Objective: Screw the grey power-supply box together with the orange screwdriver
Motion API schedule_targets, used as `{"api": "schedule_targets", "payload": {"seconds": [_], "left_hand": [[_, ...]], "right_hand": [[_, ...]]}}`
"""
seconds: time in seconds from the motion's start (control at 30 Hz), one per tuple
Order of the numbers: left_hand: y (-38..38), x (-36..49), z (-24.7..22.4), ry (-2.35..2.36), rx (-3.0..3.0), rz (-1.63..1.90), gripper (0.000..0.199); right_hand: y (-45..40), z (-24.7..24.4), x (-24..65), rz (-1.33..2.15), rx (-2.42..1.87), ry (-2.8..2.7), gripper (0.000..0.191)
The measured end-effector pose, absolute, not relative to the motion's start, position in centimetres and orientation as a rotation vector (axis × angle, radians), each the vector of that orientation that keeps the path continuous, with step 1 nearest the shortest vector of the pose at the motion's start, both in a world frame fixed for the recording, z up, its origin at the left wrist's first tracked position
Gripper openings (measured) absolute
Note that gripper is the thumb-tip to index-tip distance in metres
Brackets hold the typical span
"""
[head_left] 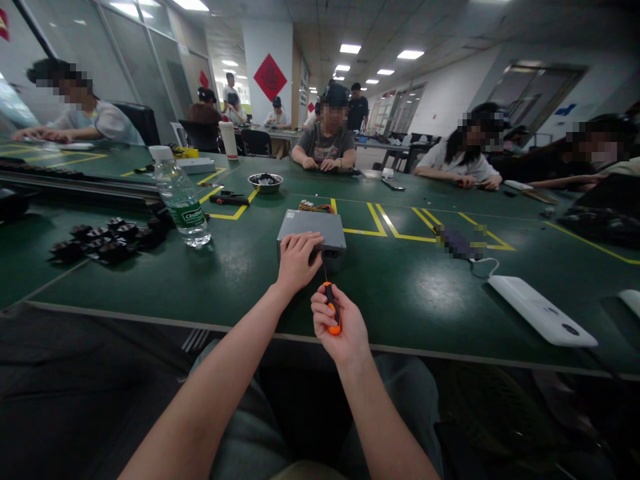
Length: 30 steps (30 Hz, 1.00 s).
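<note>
A grey metal computer power supply unit (313, 222) sits on the green table in front of me, its socket side facing me and coloured cables at its far end. My left hand (299, 261) is laid over its near left part, fingers on the top and thumb at the front face. In my right hand (343, 322) is an orange and black screwdriver (331, 303), gripped by the handle. Its thin shaft points up and away toward the unit's front face, near my left thumb. Whether the tip touches a screw I cannot tell.
Left of the unit stand a water bottle (183, 200) and a cluster of black parts (107, 241). Farther back are a metal bowl (265, 187) and dark tools (229, 198). A white power bank (540, 310) with a cable lies right. Several people sit around the table.
</note>
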<state>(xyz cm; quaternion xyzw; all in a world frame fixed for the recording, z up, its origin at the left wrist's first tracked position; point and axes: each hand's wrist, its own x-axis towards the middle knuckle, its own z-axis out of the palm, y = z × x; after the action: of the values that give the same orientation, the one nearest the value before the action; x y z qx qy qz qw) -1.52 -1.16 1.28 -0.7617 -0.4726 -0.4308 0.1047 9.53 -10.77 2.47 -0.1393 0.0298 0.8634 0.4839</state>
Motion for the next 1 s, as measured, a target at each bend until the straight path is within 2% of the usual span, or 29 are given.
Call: {"api": "schedule_targets", "payload": {"seconds": [0.13, 0.3, 0.63, 1.0], "left_hand": [[-1.1, -1.5, 1.3, -1.383, -2.245, -1.280, 0.026], [-1.2, -1.5, 1.4, -1.397, -2.255, -1.271, 0.027], [-1.1, -1.6, 1.3, -1.372, -2.246, -1.283, 0.028], [-1.2, -1.5, 1.3, -1.378, -2.252, -1.275, 0.028]], "right_hand": [[-10.8, 2.6, 9.5, 2.100, -0.348, 0.056, 0.029], [-10.6, 2.5, 9.6, 2.101, -0.329, 0.018, 0.021], [-10.2, 2.3, 8.9, 2.045, -0.438, 0.078, 0.020], [-10.5, 1.5, 8.0, 1.987, -0.443, -0.064, 0.036]]}}
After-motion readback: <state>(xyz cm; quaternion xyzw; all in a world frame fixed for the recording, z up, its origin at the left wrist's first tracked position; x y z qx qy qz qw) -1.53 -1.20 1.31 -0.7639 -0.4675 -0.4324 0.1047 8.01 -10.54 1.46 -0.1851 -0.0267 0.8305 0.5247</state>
